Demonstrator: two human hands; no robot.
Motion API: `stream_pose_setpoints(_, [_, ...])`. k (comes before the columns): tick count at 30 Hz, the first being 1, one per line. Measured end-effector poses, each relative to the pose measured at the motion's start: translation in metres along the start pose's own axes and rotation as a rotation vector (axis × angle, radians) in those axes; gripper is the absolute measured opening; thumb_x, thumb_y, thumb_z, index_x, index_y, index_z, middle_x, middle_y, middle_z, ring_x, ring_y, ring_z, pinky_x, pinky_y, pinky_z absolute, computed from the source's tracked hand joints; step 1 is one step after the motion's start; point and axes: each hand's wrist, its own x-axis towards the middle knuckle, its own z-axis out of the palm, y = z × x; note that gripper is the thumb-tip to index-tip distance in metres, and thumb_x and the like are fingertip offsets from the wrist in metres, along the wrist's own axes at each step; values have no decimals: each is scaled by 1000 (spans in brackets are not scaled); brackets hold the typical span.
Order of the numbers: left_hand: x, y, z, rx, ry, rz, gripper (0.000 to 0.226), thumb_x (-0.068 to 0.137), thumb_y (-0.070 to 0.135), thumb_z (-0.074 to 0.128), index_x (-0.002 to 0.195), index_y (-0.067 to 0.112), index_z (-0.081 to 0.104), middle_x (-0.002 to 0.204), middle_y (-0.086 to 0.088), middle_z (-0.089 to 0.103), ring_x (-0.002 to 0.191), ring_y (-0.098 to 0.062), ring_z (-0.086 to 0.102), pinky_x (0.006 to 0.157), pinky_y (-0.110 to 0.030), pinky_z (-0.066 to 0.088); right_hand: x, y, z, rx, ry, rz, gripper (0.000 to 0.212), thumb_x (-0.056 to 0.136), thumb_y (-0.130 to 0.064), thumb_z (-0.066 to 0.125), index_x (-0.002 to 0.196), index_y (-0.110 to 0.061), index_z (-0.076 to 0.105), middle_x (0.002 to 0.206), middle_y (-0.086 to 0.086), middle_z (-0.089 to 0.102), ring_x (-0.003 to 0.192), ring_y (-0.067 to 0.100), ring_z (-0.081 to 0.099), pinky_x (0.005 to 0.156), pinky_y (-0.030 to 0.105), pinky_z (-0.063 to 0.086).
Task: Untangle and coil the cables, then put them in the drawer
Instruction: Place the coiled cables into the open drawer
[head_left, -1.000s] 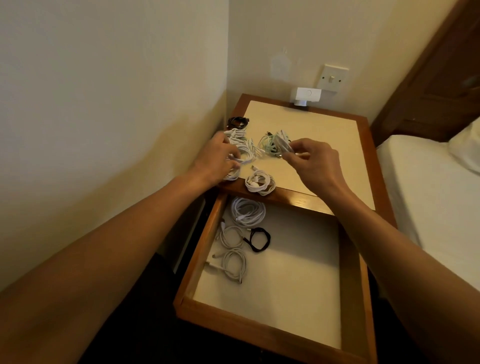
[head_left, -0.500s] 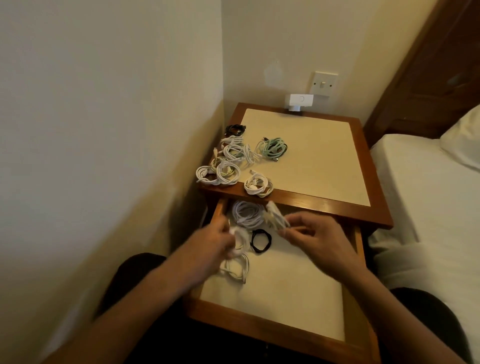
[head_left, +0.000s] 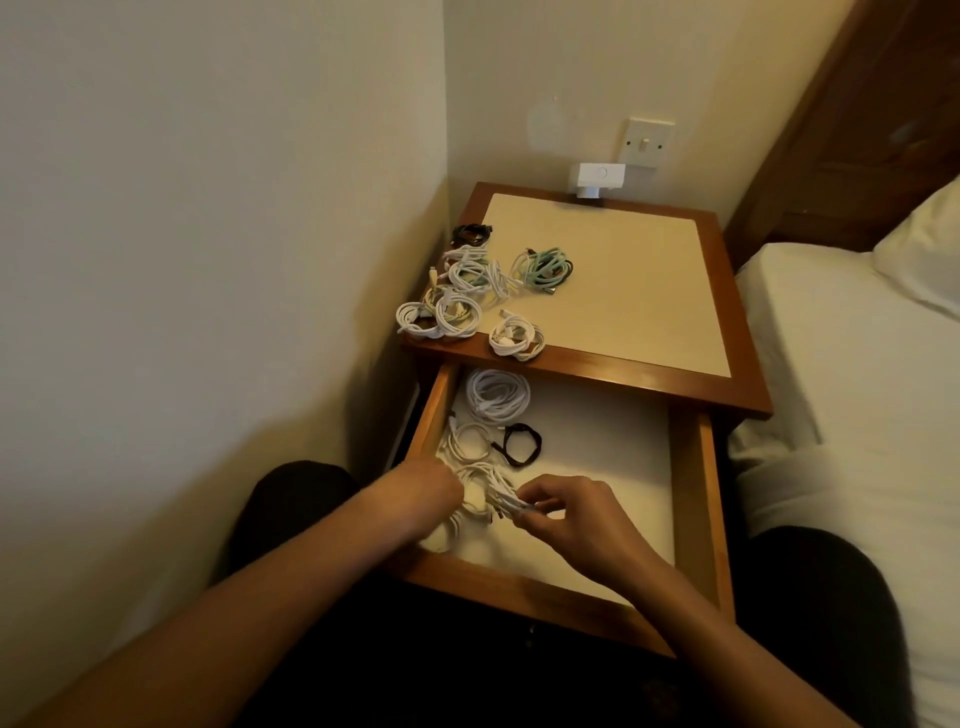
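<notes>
Both hands are low inside the open wooden drawer (head_left: 709, 499) at its front left. My left hand (head_left: 426, 488) and my right hand (head_left: 563, 512) both grip a white cable (head_left: 493, 493) held between them. Behind it in the drawer lie a white coil (head_left: 496, 397), another white coil (head_left: 467, 441) and a small black coil (head_left: 522, 444). On the nightstand top (head_left: 623, 291) lies a heap of white cables (head_left: 457, 291), a lone white coil (head_left: 517, 338), a mint-green bundle (head_left: 545, 270) and a black cable (head_left: 470, 234).
The nightstand stands in a corner, a wall close on the left. A bed (head_left: 852, 395) with a pillow (head_left: 924, 254) is on the right. A white adapter (head_left: 600, 179) sits under a wall switch (head_left: 649, 143) behind the nightstand. My knees flank the drawer.
Both hands left the nightstand top with a white cable and came down into the drawer, moving toward its front left. The camera tilted down and back.
</notes>
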Motion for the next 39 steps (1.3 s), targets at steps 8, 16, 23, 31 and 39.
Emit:
stream_pose_setpoints(8, [-22, -33, 11, -626, 529, -218, 24, 99, 15, 56, 110, 27, 73, 112, 6, 64, 108, -13, 55, 87, -27, 43, 15, -12, 30, -317, -285, -148, 16, 90, -31, 76, 105, -25, 79, 105, -8, 77, 97, 13, 68, 85, 31, 55])
stream_pose_setpoints(16, [-18, -35, 17, -931, 899, -337, 23, 95, 6, 59, 96, 20, 78, 100, 5, 66, 96, -10, 60, 84, -27, 48, 28, -29, -1, -159, -307, -99, 18, 85, -30, 83, 103, -29, 81, 101, -16, 76, 82, -6, 62, 70, 17, 46])
stream_pose_setpoints(23, [-15, -35, 15, -951, 982, -392, 24, 94, 4, 59, 94, 20, 77, 94, 9, 65, 90, -5, 60, 79, -20, 50, 59, -53, 42, -597, -262, -308, 20, 88, -19, 76, 108, -22, 78, 99, 2, 71, 97, 25, 67, 82, 43, 58])
stream_pose_setpoints(31, [-1, -51, 7, -861, 1039, -358, 16, 92, 8, 64, 98, 19, 74, 97, 6, 66, 92, -12, 59, 81, -30, 51, 73, -73, 8, -542, -222, -280, 29, 93, -31, 75, 121, -24, 74, 115, 0, 75, 105, 20, 69, 93, 41, 56])
stream_pose_setpoints(39, [65, -104, -55, -297, 936, -218, 26, 91, 12, 66, 117, 14, 68, 117, -6, 66, 110, -28, 55, 94, -43, 48, 144, -67, -78, -665, 207, -198, 45, 94, -31, 69, 136, -18, 62, 137, 10, 59, 117, 34, 58, 94, 43, 50])
